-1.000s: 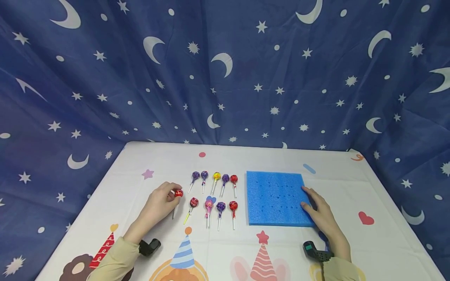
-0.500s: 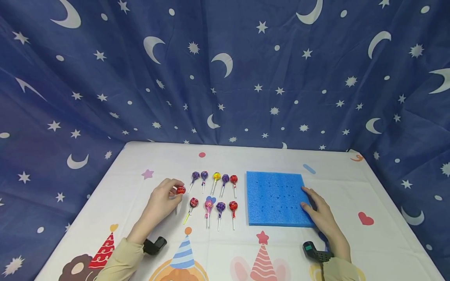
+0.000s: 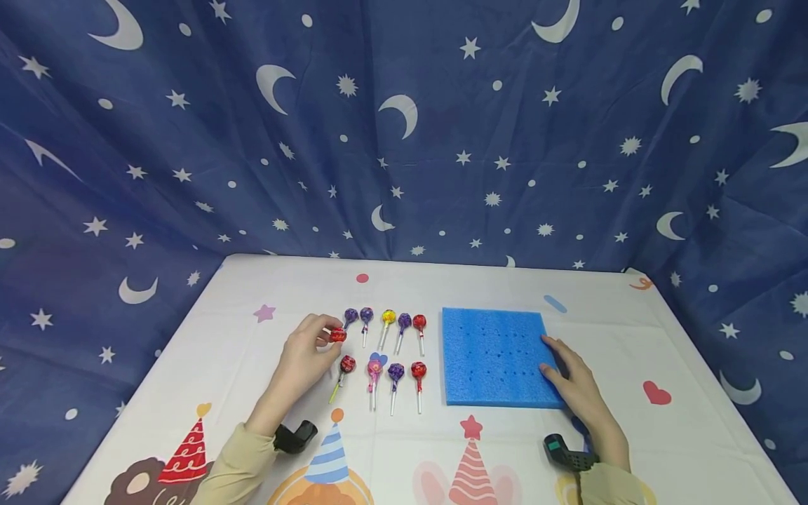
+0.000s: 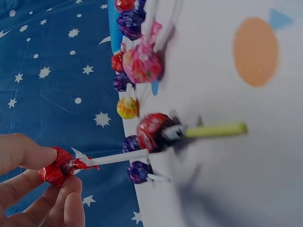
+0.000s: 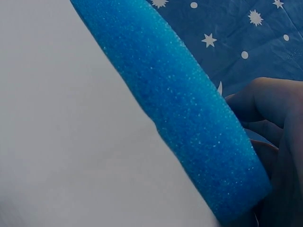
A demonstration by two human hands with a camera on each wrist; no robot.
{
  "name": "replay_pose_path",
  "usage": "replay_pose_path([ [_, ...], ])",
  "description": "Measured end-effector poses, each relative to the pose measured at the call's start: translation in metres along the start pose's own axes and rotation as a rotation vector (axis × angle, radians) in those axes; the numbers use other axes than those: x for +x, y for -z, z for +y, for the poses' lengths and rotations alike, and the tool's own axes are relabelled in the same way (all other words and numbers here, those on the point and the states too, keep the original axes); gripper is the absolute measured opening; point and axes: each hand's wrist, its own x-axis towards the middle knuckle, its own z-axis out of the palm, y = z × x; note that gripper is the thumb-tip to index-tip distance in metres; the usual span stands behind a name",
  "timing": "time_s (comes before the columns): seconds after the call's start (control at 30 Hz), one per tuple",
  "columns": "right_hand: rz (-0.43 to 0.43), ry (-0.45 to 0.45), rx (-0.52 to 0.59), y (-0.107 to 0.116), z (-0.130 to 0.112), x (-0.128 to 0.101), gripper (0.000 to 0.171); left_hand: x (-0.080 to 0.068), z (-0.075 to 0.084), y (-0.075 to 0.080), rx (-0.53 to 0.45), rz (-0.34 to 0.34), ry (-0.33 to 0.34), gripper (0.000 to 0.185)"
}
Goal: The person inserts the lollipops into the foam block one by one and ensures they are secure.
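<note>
While a person's right hand (image 3: 576, 382) rests with loosely spread fingers at the right edge of a blue foam block (image 3: 495, 361), the left hand (image 3: 305, 358) pinches a red-wrapped lollipop (image 4: 56, 170) by its candy head, thumb and fingers parted only by the candy. In the left wrist view its white stick (image 4: 118, 157) juts away from the fingertips, angled toward the table (image 3: 391, 287); whether the tip touches anything, I cannot tell. The block lies well off to the person's right of the held candy, most of two rows of loose lollipops (image 3: 395, 372) between them, with another red one on a yellow stick (image 3: 347, 364) near the left hand. The right hand is far nearer the block. Wrappers (image 4: 142, 61) gleam in several colours, but I can read no brand, label or writing.
</note>
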Motion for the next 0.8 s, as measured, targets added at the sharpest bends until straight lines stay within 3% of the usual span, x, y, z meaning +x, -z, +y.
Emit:
replay_pose_path([
  [0.27,-0.002,-0.002,0.004,0.000,0.000,0.000,0.060,0.006,0.012,-0.010,-0.034,0.033,-0.021,0.031],
  [0.8,0.004,0.000,-0.003,0.000,-0.001,-0.001,0.059,0.016,0.042,-0.036,-0.147,0.023,-0.050,0.030],
])
